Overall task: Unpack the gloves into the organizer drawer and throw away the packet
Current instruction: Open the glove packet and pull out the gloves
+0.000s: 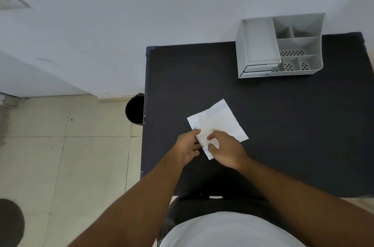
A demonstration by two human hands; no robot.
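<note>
A white paper glove packet [218, 123] lies on the black table [283, 125], near its front left part. My left hand [188, 145] pinches the packet's near left edge. My right hand [226, 149] pinches the same near end from the right, thumb and fingers on the paper. The gloves themselves are not visible. A grey desk organizer [280, 44] stands at the table's far right; its small drawer [257, 68] at the lower left front looks closed.
A black round bin [134, 109] stands on the tiled floor against the table's left edge. A white wall rises behind the table. A dark round object [10, 222] lies on the floor at the lower left.
</note>
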